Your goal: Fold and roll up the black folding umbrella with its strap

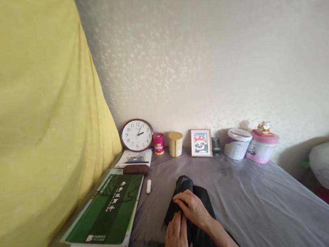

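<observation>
A bundle of dark, thin black fabric (184,183) lies at the front middle of the table, partly rolled and partly spread out to the right. My right hand (193,207) bends across the rolled part, its fingers curled over the fabric. Just below it, my left hand (176,235) rests on the left side of the bundle with fingers stretched out and close together. The fingertips of my left hand are near the palm side of my right hand. What lies inside the roll is hidden, and the hands cover its middle.
Left of the bundle are a green book (109,213), a small white object (148,186) and a brown case (135,169). Along the wall stand a clock (137,135), a pink tin (159,144), a yellow-lidded can (175,144), a panda picture frame (201,143) and two tubs (237,143). A yellow curtain (37,106) hangs left.
</observation>
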Demonstrator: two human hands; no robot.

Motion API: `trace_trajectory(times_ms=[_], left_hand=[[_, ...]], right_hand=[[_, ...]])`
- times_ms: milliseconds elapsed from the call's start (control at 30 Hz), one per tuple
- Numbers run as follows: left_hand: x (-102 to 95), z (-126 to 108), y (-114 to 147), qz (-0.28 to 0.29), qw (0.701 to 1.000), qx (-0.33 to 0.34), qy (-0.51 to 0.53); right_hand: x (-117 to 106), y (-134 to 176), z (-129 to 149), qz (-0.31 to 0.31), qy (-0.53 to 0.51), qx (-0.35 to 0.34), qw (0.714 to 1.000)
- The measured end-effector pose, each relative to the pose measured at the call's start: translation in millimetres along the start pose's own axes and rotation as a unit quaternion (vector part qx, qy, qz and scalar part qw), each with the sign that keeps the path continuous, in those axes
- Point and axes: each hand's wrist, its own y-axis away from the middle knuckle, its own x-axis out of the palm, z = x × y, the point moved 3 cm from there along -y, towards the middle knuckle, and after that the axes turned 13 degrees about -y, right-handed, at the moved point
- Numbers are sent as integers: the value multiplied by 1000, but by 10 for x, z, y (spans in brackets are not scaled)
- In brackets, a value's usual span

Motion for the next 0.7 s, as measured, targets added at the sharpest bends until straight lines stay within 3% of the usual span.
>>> trace_trajectory(times_ms=[133,300,400,700], left_hand=[[36,16,-23,47,999,3,17],[65,13,-15,-1,1000,-8,17],[73,-5,-12,-1,1000,-5,6],[29,-26,-26,96,994,-55,2]], right_hand=[[-6,38,-164,-7,48,-55,997],[-1,-113,-353,-15,85,-44,995],[-22,-241,-431,-21,101,-30,994],[-59,-606,-746,-22,143,25,989]])
